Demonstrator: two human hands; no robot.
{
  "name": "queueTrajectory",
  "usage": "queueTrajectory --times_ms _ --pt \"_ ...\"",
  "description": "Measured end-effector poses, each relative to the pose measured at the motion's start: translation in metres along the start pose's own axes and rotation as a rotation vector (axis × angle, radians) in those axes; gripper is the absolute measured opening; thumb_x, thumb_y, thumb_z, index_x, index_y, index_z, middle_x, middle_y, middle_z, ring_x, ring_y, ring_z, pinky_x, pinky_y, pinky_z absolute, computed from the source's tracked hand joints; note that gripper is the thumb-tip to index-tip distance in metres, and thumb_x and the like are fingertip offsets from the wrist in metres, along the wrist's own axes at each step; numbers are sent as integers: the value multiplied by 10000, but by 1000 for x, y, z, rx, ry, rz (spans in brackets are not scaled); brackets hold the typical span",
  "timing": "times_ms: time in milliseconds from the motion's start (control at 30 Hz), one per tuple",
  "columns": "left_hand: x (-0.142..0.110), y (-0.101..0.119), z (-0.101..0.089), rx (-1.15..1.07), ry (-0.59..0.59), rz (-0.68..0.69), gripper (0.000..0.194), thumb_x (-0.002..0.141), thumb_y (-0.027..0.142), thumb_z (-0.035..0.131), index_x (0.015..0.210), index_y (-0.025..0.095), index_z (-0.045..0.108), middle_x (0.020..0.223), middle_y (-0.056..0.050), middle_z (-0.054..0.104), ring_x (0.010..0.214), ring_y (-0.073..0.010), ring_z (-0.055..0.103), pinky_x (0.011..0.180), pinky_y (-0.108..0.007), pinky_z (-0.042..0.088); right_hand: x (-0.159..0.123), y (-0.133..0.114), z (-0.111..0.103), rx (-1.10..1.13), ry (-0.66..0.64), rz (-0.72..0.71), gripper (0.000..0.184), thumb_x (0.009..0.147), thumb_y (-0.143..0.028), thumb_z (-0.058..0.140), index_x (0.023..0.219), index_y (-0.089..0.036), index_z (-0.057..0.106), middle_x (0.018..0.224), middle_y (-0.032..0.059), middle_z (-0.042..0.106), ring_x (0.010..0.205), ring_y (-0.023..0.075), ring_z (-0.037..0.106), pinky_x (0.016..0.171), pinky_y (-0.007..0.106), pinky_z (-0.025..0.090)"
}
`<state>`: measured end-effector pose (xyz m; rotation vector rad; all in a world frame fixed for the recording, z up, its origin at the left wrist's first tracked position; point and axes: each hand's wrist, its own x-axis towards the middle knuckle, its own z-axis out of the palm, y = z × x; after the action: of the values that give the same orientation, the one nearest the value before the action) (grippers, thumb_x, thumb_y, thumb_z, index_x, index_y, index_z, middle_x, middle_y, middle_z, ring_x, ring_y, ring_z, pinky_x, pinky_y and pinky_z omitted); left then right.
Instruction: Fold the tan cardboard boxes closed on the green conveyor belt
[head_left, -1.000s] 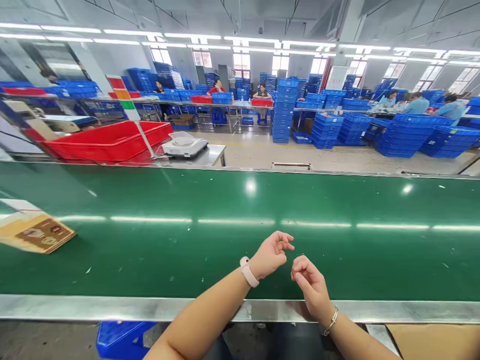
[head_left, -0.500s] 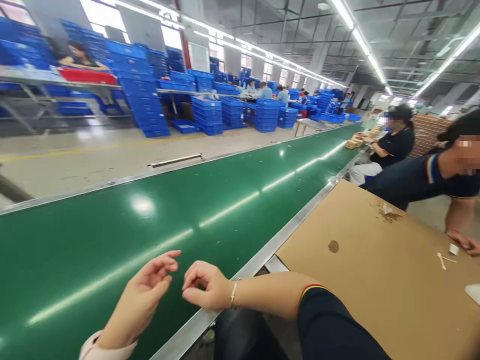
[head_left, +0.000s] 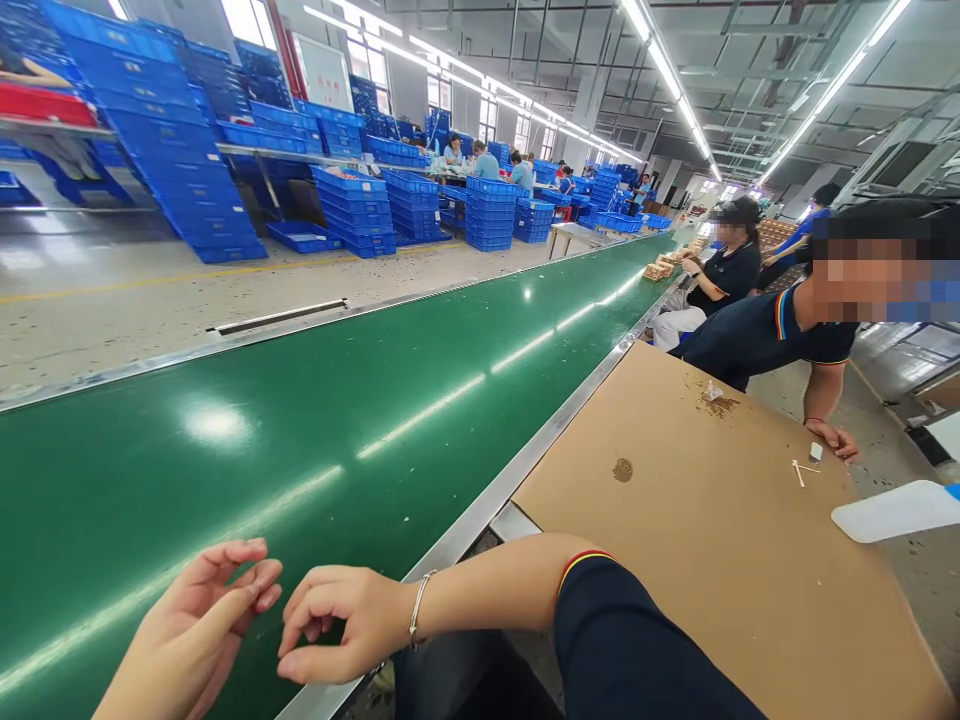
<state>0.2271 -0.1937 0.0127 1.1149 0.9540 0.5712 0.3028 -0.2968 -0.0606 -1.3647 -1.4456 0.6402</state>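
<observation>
Two hands, both empty: left hand (head_left: 187, 630) and right hand (head_left: 341, 620) over one green conveyor belt (head_left: 225, 470). All ten fingers (head_left: 307, 605) loosely curled, pinching nothing. One cardboard sheet (head_left: 675, 520) lies right.

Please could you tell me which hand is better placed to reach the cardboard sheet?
The right hand, probably: it is empty and hovers near the belt's metal edge, beside the cardboard sheet. The left hand lies farther away, over the green belt.

I've got the single head camera riding close above the wearer's left hand (head_left: 187, 630) and right hand (head_left: 345, 620), at the near edge of the green conveyor belt (head_left: 225, 480), facing down and along the belt toward stacked blue plastic crates (head_left: 352, 210) far off.
</observation>
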Motion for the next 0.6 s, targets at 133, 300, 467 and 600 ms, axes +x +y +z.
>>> queueTrajectory --times_ms 133,300,467,600 --pt "-2 3 1 -69 6 -75 297 218 107 655 471 226 555 641 50 511 532 -91 450 359 -166 414 1 3 2 -6 1 -45 252 708 -92 736 687 -168 496 770 -18 473 683 60 464 696 164 445" --pt "-5 3 0 -81 -29 -125 271 244 87 615 465 223 535 535 61 469 465 -75 368 316 -172 346 0 4 3 -7 3 -34 243 720 -102 731 698 -166 497 799 -12 486 678 57 456 698 164 441" --pt "-8 5 2 -109 -27 -125 227 261 62 531 438 192 474 430 79 358 384 -42 300 291 -148 242 0 1 1 0 -3 -17 227 735 -126 725 699 -166 504 829 -1 497 685 58 460 718 166 448" --pt "-14 11 6 -131 18 -104 226 277 113 593 463 199 498 399 93 333 342 -26 272 298 -134 188 0 0 0 13 -2 -25 232 723 -109 729 692 -165 505 854 3 508 682 53 457 715 163 448"
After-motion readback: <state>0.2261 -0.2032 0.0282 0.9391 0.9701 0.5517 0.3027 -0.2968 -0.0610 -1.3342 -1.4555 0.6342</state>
